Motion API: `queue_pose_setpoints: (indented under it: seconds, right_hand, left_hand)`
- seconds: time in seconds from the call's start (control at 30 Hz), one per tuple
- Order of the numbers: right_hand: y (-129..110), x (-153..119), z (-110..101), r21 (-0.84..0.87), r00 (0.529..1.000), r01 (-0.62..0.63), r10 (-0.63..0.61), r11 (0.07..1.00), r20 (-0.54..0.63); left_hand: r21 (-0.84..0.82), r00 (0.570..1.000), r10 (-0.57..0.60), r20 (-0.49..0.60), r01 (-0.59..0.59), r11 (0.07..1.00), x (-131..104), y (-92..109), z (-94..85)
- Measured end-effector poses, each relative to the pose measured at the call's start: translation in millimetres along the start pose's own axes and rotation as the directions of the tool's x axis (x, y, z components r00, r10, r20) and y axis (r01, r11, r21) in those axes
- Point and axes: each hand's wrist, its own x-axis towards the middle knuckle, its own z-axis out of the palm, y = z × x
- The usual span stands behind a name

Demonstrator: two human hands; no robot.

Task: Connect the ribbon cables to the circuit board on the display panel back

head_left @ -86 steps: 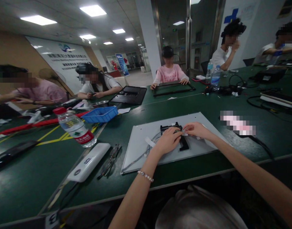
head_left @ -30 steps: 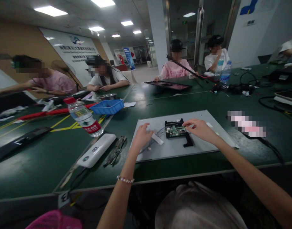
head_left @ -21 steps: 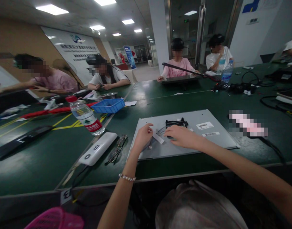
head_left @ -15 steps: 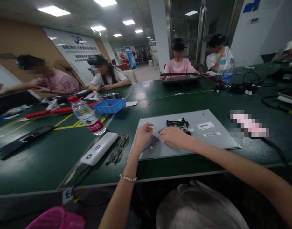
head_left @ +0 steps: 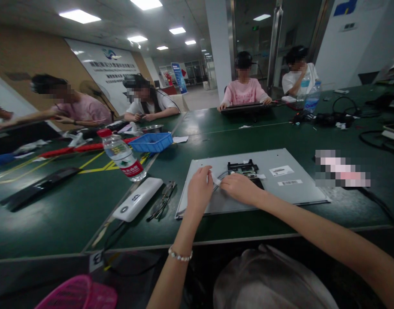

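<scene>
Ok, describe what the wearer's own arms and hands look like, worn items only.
Both forearms are bare, with no sleeves or gloves in view. The left hand has a thin bracelet of small pale beads around its wrist. The right hand shows no ring, watch or band.

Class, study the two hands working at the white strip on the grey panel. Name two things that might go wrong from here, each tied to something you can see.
1. Both the left hand and right hand pinch the white strip beside thin wires; a tug might strain them.
2. The grey panel lies near the table edge; leaning on it could shift it toward the edge.
</scene>
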Motion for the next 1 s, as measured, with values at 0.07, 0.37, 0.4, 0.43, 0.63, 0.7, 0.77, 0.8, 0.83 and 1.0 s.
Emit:
queue_pose_setpoints:
  seconds: [0.07,0.37,0.4,0.43,0.63,0.7,0.77,0.8,0.83,1.0]
  right_hand:
    - [-0.1,0.0,0.4,0.008,1.000,0.008,-0.008,1.000,0.008]
    - [-3.4,-0.9,6.0,0.098,0.996,-0.003,-0.006,0.995,0.090]
    - [-5.3,-1.8,4.0,0.105,0.996,-0.007,-0.003,0.994,0.092]
    - [-7.5,-3.1,1.4,0.113,0.995,-0.005,-0.006,0.994,0.095]
    - [-18.5,-14.5,-14.3,0.179,0.995,0.034,-0.049,0.983,0.081]
    - [-21.6,-17.9,-14.7,0.199,0.997,0.010,-0.026,0.980,0.075]
    - [-26.0,-21.8,-13.1,0.212,0.998,-0.013,-0.002,0.977,0.070]
    - [-28.6,-24.1,-12.2,0.214,0.998,-0.022,0.008,0.977,0.065]
    - [-31.2,-26.6,-11.7,0.217,0.998,-0.029,0.017,0.976,0.058]
    - [-22.3,-38.9,-25.0,0.305,0.997,-0.078,0.067,0.949,0.045]
  left_hand:
    - [0.085,0.996,-0.015,0.092,0.007,0.996,-8.1,12.2,0.5]
    - [0.285,0.937,-0.184,0.298,0.097,0.953,-16.7,12.3,17.8]
    - [0.290,0.934,-0.187,0.305,0.096,0.952,-16.5,11.9,17.9]
    - [0.296,0.932,-0.186,0.310,0.091,0.951,-16.3,11.7,17.9]
    - [0.302,0.935,-0.150,0.322,0.049,0.952,-14.4,11.8,19.8]
    - [0.293,0.933,-0.150,0.328,0.051,0.955,-13.2,12.0,20.2]
    - [0.280,0.931,-0.150,0.334,0.054,0.958,-12.3,12.3,20.2]
    - [0.274,0.930,-0.149,0.336,0.055,0.960,-12.2,12.4,20.0]
    - [0.269,0.930,-0.148,0.337,0.056,0.962,-12.3,12.5,19.6]
    - [0.255,0.948,-0.094,0.305,0.014,0.967,-17.8,9.4,17.7]
